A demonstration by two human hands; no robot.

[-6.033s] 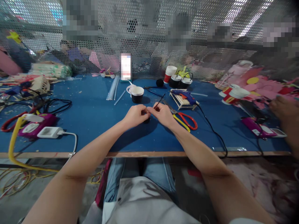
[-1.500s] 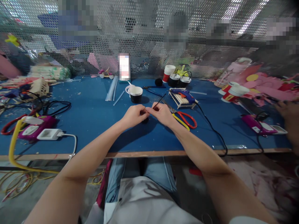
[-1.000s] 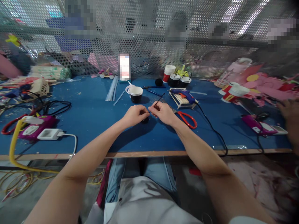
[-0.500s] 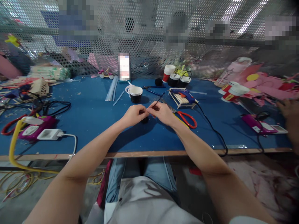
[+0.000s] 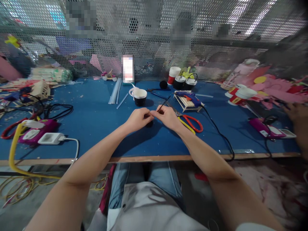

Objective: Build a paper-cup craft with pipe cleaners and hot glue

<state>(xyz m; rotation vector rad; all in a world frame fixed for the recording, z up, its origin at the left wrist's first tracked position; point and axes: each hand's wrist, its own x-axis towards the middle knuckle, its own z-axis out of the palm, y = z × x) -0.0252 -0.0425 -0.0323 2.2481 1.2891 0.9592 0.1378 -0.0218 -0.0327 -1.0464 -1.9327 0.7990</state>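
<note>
My left hand (image 5: 139,118) and my right hand (image 5: 166,116) meet fingertip to fingertip over the middle of the blue table. A thin black stem (image 5: 166,102), perhaps wire, sticks up and away from the closed fingers of the right hand. Pinched fingers of the left hand hide whatever is between them. Just under them shows a small dark round thing (image 5: 149,124); whether it is held or lies on the table I cannot tell. Beyond the hands stands a black-and-white paper cup (image 5: 140,98). Scissors (image 5: 192,123) with red and yellow handles lie beside my right wrist.
A blue glue gun (image 5: 192,97) rests on a small wooden stick frame, its cord running to the front edge. Farther back are glue sticks (image 5: 115,91), a black pom-pom (image 5: 163,84) and several cups. Another person's hand (image 5: 295,115) is at far right.
The black stem in my right hand has tilted slightly to the right. Both hands stay nearly in place, fingertips together.
</note>
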